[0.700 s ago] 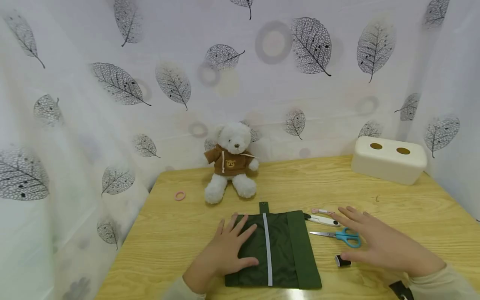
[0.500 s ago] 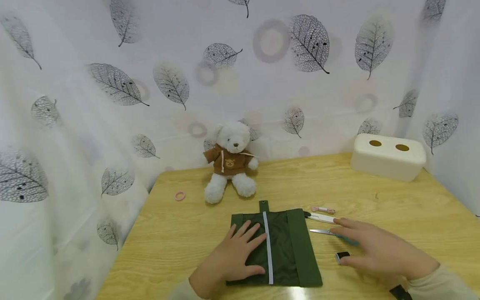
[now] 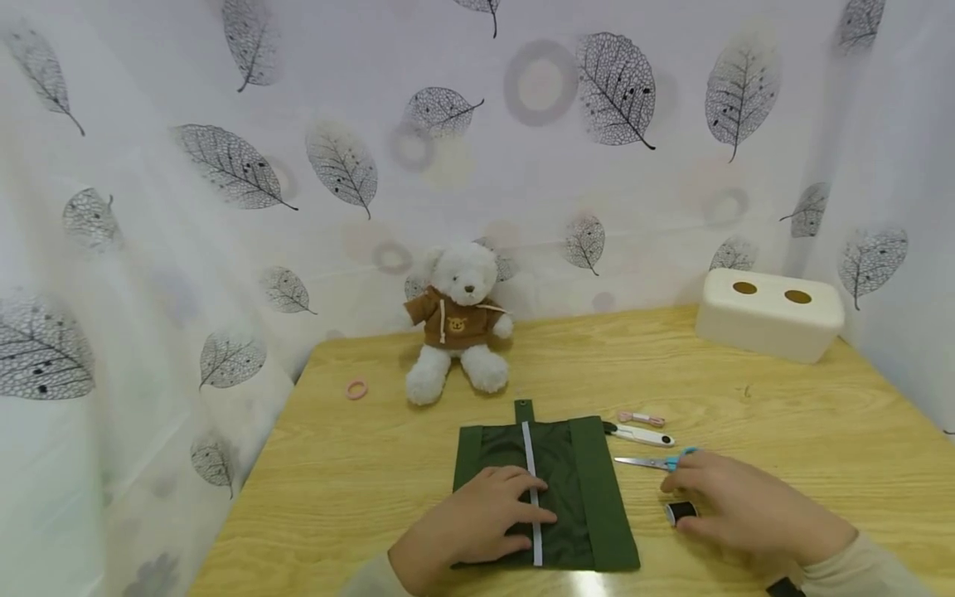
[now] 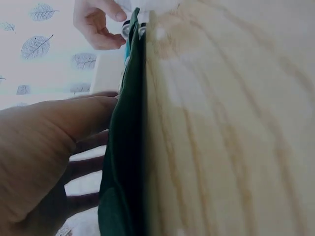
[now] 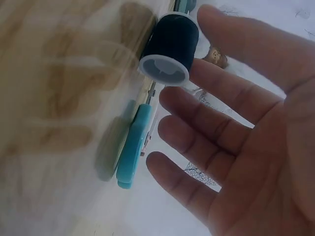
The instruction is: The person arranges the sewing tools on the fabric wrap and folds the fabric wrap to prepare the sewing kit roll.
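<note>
Looking from the left edge of the table (image 3: 328,481), we saw room before the green pouch (image 3: 569,477), under a relaxed left hand (image 3: 485,516); the loosely spread right hand (image 3: 746,507) bracketed the black spool (image 5: 170,42), nearer the right edge.

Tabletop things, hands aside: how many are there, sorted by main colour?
White or cream: 3 (teddy bear, box, slim tool)
Pink: 2 (ring, bundled cord)
Green: 1 (fabric piece)
Blue: 1 (scissors)
Black: 1 (thread spool)
Total: 8
Not counted: a dark piece by the right sleeve, cut off by the picture's edge.
</note>
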